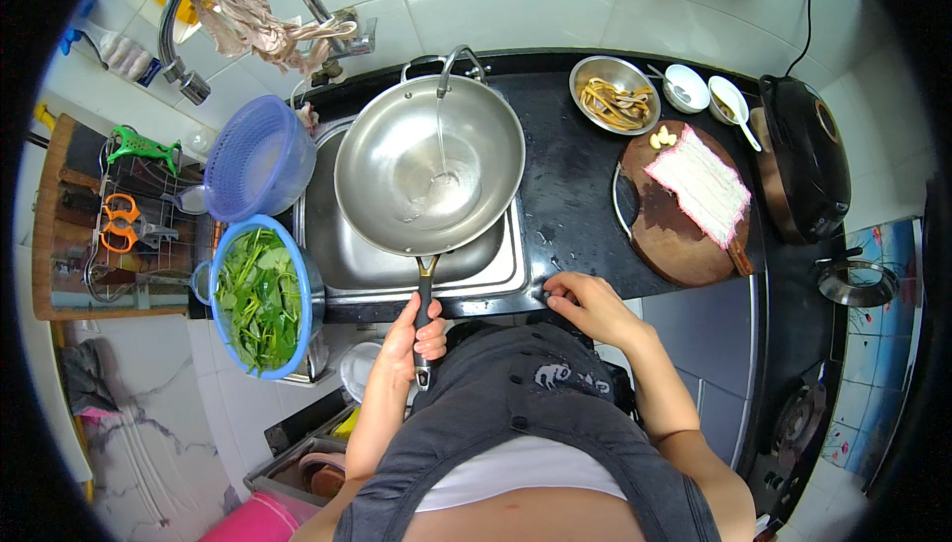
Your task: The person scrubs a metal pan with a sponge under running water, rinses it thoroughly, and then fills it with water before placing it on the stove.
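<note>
My left hand (422, 334) grips the black handle (424, 296) of a stainless-steel wok (394, 170). The wok is over the sink (476, 274), and a thin stream of water (441, 133) falls into it from a curved metal spout (455, 58). A little water lies on the wok's bottom. My right hand (591, 304) rests at the counter's front edge, right of the sink, with its fingers loosely bent and nothing seen in them. Wet drops lie on the black countertop (558, 170) near it.
Left of the sink are a blue-rimmed basin (306, 304) of leafy greens (256, 296) and a purple colander (256, 159). At right, a round chopping board (669, 237) bears garlic cloves (662, 138) and a white cloth (703, 185). Bowls (595, 70) and a black rice cooker (807, 163) stand nearby.
</note>
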Action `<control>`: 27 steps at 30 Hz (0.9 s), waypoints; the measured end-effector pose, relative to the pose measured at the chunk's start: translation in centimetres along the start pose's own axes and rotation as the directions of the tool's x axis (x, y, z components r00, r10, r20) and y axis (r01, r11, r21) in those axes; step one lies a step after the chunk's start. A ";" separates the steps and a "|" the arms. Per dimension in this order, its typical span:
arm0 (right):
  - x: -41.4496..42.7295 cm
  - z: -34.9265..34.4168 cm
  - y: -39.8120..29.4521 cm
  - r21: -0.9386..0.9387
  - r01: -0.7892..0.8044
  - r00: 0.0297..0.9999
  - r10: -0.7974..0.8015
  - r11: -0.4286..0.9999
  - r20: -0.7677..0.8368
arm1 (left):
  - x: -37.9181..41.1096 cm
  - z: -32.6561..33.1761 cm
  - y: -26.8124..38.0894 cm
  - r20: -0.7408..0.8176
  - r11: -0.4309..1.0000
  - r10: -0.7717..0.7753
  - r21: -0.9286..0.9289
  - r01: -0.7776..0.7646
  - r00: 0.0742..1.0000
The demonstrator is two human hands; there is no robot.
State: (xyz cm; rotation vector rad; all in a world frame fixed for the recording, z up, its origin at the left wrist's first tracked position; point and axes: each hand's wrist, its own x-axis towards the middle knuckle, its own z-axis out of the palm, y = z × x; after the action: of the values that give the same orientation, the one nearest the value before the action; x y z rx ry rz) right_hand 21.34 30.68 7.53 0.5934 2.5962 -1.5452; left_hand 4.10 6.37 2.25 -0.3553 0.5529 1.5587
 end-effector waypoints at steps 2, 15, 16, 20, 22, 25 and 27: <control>0.1 0.0 0.1 -0.014 0.007 1.000 -0.007 1.000 0.008 | -0.3 0.5 0.2 0.034 0.999 -0.010 -0.037 0.011 0.999; 0.4 0.4 -0.3 -0.016 0.006 1.000 -0.006 1.000 0.031 | -1.6 3.2 0.7 0.081 0.987 -0.024 -0.158 0.036 0.996; 0.4 0.5 -0.4 -0.007 -0.003 0.999 0.003 1.000 0.034 | -1.6 3.3 0.7 0.074 0.987 -0.021 -0.160 0.033 0.997; 0.2 0.7 -0.1 -0.007 0.015 1.000 -0.015 1.000 0.017 | -1.6 3.5 0.7 0.084 0.985 -0.026 -0.166 0.040 0.996; 0.2 0.8 -0.2 -0.003 0.018 1.000 -0.018 1.000 0.015 | -1.7 3.6 0.7 0.076 0.982 -0.031 -0.181 0.045 0.997; 0.1 0.8 -0.3 0.003 0.002 1.000 -0.002 1.000 0.012 | -1.7 3.8 0.6 0.084 0.981 -0.035 -0.188 0.050 0.996; 0.0 0.7 -0.7 0.010 0.000 1.000 0.000 1.000 0.011 | -1.7 3.7 0.6 0.096 0.979 -0.041 -0.193 0.059 0.995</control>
State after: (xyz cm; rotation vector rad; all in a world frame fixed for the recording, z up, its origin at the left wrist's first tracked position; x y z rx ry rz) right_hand 20.99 29.77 7.74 0.5845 2.5826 -1.5573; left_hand 3.98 7.00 6.36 -0.4413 0.3179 1.5768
